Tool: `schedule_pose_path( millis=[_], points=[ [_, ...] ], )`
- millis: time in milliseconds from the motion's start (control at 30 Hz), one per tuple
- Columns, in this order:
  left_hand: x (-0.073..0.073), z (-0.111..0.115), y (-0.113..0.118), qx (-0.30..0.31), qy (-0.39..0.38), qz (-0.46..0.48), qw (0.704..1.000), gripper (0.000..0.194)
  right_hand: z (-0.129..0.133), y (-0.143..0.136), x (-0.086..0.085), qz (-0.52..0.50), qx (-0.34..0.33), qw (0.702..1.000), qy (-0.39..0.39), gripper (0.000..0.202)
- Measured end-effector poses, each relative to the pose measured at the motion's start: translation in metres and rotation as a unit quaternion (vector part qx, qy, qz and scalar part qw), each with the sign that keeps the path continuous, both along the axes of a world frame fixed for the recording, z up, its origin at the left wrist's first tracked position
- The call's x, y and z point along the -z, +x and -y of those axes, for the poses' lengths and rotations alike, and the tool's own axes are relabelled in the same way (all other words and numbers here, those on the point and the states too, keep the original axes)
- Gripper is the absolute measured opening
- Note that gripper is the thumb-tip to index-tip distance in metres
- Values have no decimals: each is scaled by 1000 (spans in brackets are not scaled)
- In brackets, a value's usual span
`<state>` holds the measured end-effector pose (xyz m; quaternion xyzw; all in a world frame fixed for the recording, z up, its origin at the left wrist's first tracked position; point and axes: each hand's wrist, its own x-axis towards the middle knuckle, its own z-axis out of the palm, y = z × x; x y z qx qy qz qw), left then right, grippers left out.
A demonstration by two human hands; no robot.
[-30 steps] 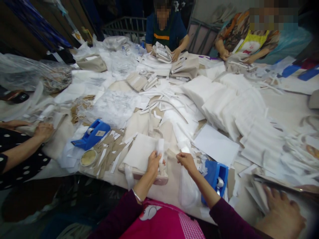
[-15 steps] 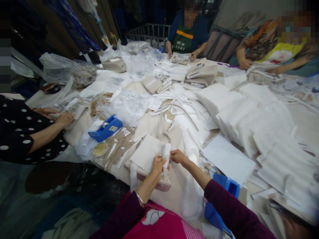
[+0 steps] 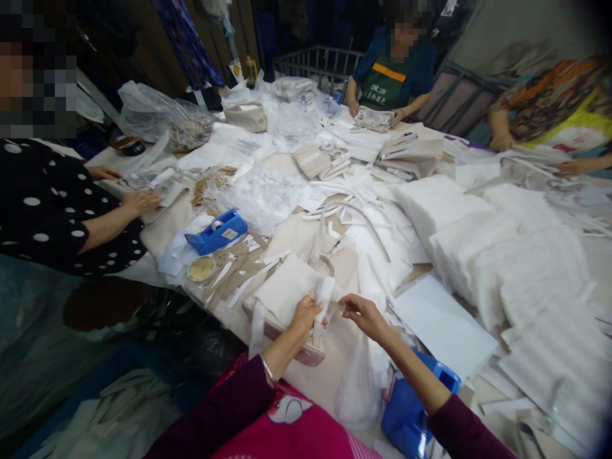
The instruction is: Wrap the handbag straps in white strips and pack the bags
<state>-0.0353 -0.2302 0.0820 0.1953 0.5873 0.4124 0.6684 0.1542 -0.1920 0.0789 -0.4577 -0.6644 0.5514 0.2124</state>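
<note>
A cream handbag (image 3: 284,290) lies on the near edge of the table in front of me. My left hand (image 3: 306,317) is closed on the bag's strap, which has a white wrap (image 3: 324,294) around it at the bag's right side. Just right of the wrap, my right hand (image 3: 361,312) hovers with thumb and forefinger pinched together; whatever lies between the fingertips is too small to make out. Another white-wrapped strap part (image 3: 257,328) hangs at the bag's left side. Right of my right forearm stands a blue tape dispenser (image 3: 406,414).
Left of the bag lie loose paper strips (image 3: 229,274), a round tin (image 3: 201,268) and a second blue tape dispenser (image 3: 217,233). White padding (image 3: 516,248) is piled at right, beside a white sheet (image 3: 444,325). Co-workers handle items around the table.
My right hand has drawn a little away from the wrapped strap, to the right. My left hand keeps its hold. The whole view has shifted slightly.
</note>
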Motion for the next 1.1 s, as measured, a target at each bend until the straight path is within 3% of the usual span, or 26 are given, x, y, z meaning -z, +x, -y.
schedule_pose_path(
  millis=[67,167,233,333,500,733,933,1100],
  points=[
    [-3,-1,1,3,-10,-9,1000,34,-5,-10,-6,54,-8,994,95,16],
    [-7,-1,1,-4,-14,-13,1000,33,-20,-33,-11,76,-63,968,230,20],
    [-10,-1,1,-13,-11,-14,1000,32,-31,-48,-10,75,-109,954,271,21],
    [-10,2,0,-25,-10,-17,999,31,-46,-64,-2,79,-166,948,258,17],
    [-6,2,4,-44,5,-16,999,31,-62,-73,3,125,-205,945,224,15],
    [16,-5,9,-39,41,-76,995,32,-71,-80,-1,183,-263,927,196,14],
    [27,-6,11,-55,23,-81,995,34,-81,-98,-16,259,-298,901,180,27],
    [28,-6,12,-66,19,-72,995,29,-92,-120,-24,322,-348,867,154,22]
  ],
)
